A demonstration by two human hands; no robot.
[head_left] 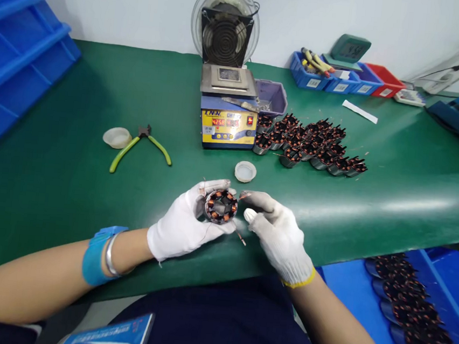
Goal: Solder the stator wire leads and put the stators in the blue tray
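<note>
My left hand point(192, 220), in a white glove, is closed around a small motor stator point(221, 207). The ring lies face up, with copper coils round a dark core. A lead wire point(241, 238) with a pale tip sticks out at its lower right. Just right of the stator is my right hand point(278, 231), in a knit glove with a yellow cuff. Its index finger and thumb are curled but apart; a thin copper-coloured end shows by the index fingertip. Beyond the hands stands a solder pot point(229, 122) with a lit red display.
Several stators point(309, 144) stand right of the pot. Green-handled cutters point(144, 134) lie open beside a white cap point(117, 138); a small white dish point(245, 171) sits ahead of the hands. More stators point(410, 314) fill a blue crate at lower right. Small bins point(309, 79) line the back.
</note>
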